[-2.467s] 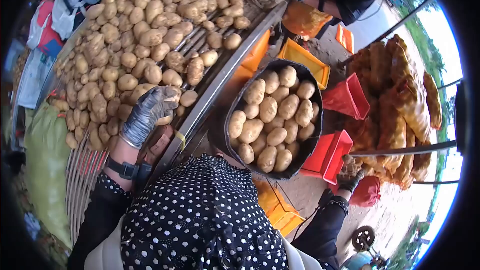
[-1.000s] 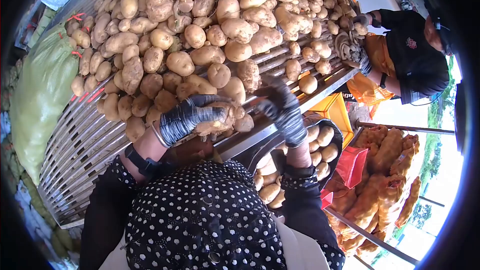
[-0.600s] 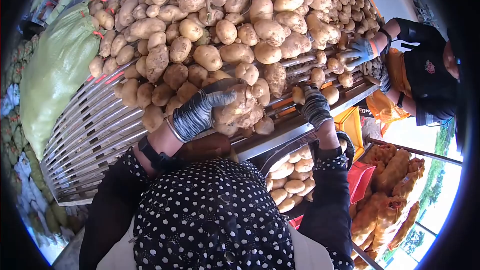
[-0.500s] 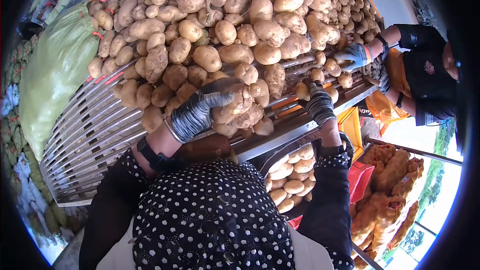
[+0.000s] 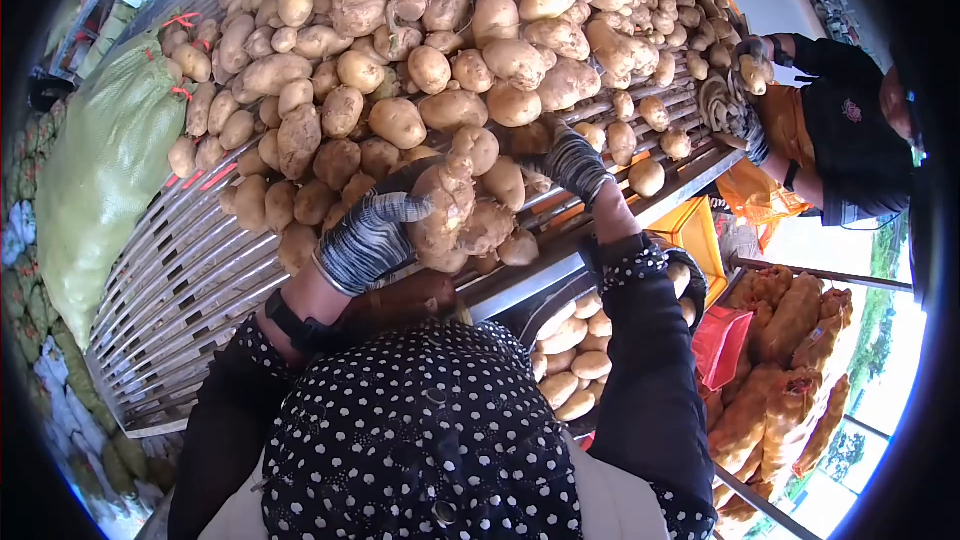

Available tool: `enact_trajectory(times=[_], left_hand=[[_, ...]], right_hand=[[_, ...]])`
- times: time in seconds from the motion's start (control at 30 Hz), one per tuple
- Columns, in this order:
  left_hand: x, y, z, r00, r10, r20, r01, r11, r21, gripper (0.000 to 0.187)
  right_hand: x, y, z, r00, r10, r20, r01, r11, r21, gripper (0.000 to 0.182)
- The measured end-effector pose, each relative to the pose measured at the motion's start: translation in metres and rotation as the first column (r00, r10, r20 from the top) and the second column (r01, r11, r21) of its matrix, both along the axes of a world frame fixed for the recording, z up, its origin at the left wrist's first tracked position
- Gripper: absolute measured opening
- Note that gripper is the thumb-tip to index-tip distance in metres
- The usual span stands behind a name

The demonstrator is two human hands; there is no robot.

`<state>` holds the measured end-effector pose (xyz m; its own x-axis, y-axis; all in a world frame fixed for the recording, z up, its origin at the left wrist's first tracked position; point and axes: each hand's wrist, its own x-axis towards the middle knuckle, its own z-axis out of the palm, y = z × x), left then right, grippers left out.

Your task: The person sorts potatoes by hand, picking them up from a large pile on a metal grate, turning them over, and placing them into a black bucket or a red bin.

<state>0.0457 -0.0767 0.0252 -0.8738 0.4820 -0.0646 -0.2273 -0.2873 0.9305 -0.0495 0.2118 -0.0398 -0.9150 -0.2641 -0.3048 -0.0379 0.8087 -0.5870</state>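
My left hand (image 5: 368, 240), in a striped grey-and-black knit glove, is curled against a large knobbly potato (image 5: 440, 208), thumb across its side. Smaller potatoes (image 5: 503, 183) crowd just beyond it. My right hand (image 5: 578, 165), gloved the same way, reaches into the edge of the pile. Its fingers close around a shaded potato (image 5: 530, 139), and their tips are partly hidden. Both hands are over the slatted metal table (image 5: 190, 270), close to its near rail. A single round potato (image 5: 647, 178) lies on the slats to the right of my right hand.
A big potato heap (image 5: 430, 70) covers the table's far side. A pale green sack (image 5: 105, 180) leans at left. Below the rail is a container of potatoes (image 5: 575, 360), near a yellow crate (image 5: 695, 240). Filled orange net sacks (image 5: 770, 400) stand at right. A co-worker (image 5: 850, 130) handles potatoes opposite.
My right hand has moved left and away from me, from small potatoes near the rail to the pile's edge. My left hand stays on the knobbly potato. The co-worker's hands have drawn back, now lifting potatoes.
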Motion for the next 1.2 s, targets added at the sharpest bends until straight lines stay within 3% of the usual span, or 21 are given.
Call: enact_trajectory(times=[0.03, 0.07, 0.1, 0.13, 0.2, 0.23, 0.27, 0.37, 0.4, 0.47, 0.6, 0.83, 0.9, 0.93, 0.97, 1.03, 1.07, 1.1, 1.13, 1.17, 1.2], left_hand=[[-0.001, -0.003, -0.002, 0.997, 0.008, -0.077, -0.011, 1.0, -0.03, 0.041], [-0.002, -0.005, -0.001, 0.974, 0.029, 0.226, -0.058, 0.991, 0.119, 0.046], [-0.003, -0.005, -0.001, 0.86, 0.003, 0.511, -0.148, 0.959, 0.244, 0.052], [-0.004, -0.004, -0.001, 0.86, 0.002, 0.51, -0.151, 0.956, 0.251, 0.052], [-0.007, -0.002, -0.001, 0.781, -0.094, 0.618, -0.22, 0.884, 0.412, 0.053], [-0.008, -0.001, -0.001, 0.738, -0.151, 0.658, -0.256, 0.839, 0.48, 0.053], [-0.008, 0.004, 0.0, 0.757, -0.121, 0.642, -0.243, 0.86, 0.448, 0.054], [-0.011, 0.012, 0.003, 0.721, -0.133, 0.679, -0.269, 0.85, 0.452, 0.055], [-0.012, 0.015, 0.007, 0.722, -0.13, 0.68, -0.265, 0.855, 0.445, 0.055], [-0.012, 0.019, 0.018, 0.751, -0.123, 0.648, -0.254, 0.853, 0.456, 0.056], [-0.015, 0.018, 0.014, 0.74, -0.111, 0.664, -0.295, 0.833, 0.468, 0.055], [-0.014, 0.02, 0.017, 0.722, -0.092, 0.686, -0.312, 0.841, 0.441, 0.059], [-0.015, 0.023, 0.014, 0.768, -0.101, 0.632, -0.261, 0.852, 0.453, 0.062], [-0.016, 0.025, 0.015, 0.767, -0.115, 0.631, -0.248, 0.854, 0.457, 0.062], [-0.018, 0.027, 0.015, 0.754, -0.142, 0.642, -0.248, 0.843, 0.478, 0.061], [-0.023, 0.034, 0.018, 0.74, -0.176, 0.649, -0.236, 0.836, 0.495, 0.06], [-0.026, 0.039, 0.02, 0.836, -0.09, 0.542, -0.183, 0.885, 0.429, 0.059], [-0.028, 0.044, 0.022, 0.912, -0.014, 0.41, -0.144, 0.925, 0.352, 0.057], [-0.028, 0.049, 0.025, 0.988, 0.065, 0.142, -0.083, 0.989, 0.123, 0.045], [-0.027, 0.052, 0.028, 0.986, 0.068, -0.15, -0.086, 0.989, -0.118, 0.036], [-0.025, 0.053, 0.032, 0.948, 0.006, -0.318, -0.103, 0.952, -0.288, 0.034]], right_hand=[[0.002, 0.009, -0.003, 1.0, -0.008, -0.01, 0.008, 1.0, 0.003, 0.08], [0.01, 0.016, -0.003, 0.999, -0.022, 0.036, 0.031, 0.96, -0.28, 0.08], [0.02, 0.023, -0.005, 0.996, -0.016, 0.086, 0.06, 0.841, -0.537, 0.08], [0.035, 0.025, 0.017, 0.946, -0.065, 0.317, 0.268, 0.706, -0.655, 0.08], [0.056, 0.021, 0.028, 0.89, 0.031, 0.455, 0.431, 0.266, -0.862, 0.076], [0.065, 0.018, 0.03, 0.875, 0.086, 0.476, 0.472, 0.062, -0.879, 0.075], [0.073, 0.018, 0.026, 0.865, 0.094, 0.493, 0.498, -0.039, -0.866, 0.077], [0.087, 0.001, 0.034, 0.874, 0.133, 0.467, 0.485, -0.252, -0.837, 0.08], [0.09, 0.001, 0.03, 0.875, 0.134, 0.465, 0.483, -0.261, -0.835, 0.08], [0.094, -0.009, 0.019, 0.828, 0.145, 0.542, 0.548, -0.416, -0.726, 0.079], [0.091, -0.006, 0.014, 0.766, 0.029, 0.642, 0.612, -0.337, -0.715, 0.069], [0.09, 0.006, 0.031, 0.812, -0.094, 0.576, 0.541, -0.248, -0.804, 0.067], [0.098, -0.005, 0.041, 0.773, 0.101, 0.626, 0.604, -0.419, -0.678, 0.073], [0.099, -0.009, 0.036, 0.725, 0.077, 0.684, 0.638, -0.449, -0.626, 0.078], [0.102, -0.015, 0.04, 0.708, 0.11, 0.698, 0.648, -0.493, -0.58, 0.068], [0.105, -0.026, 0.037, 0.786, 0.25, 0.565, 0.599, -0.533, -0.597, 0.057], [0.109, -0.031, 0.041, 0.803, 0.256, 0.538, 0.577, -0.56, -0.595, 0.046], [0.114, -0.038, 0.047, 0.765, 0.142, 0.629, 0.602, -0.507, -0.617, 0.044], [0.119, -0.045, 0.055, 0.778, 0.165, 0.606, 0.583, -0.549, -0.599, 0.042], [0.125, -0.05, 0.06, 0.792, 0.185, 0.582, 0.563, -0.59, -0.579, 0.041], [0.127, -0.05, 0.053, 0.764, 0.176, 0.621, 0.589, -0.584, -0.559, 0.039]])
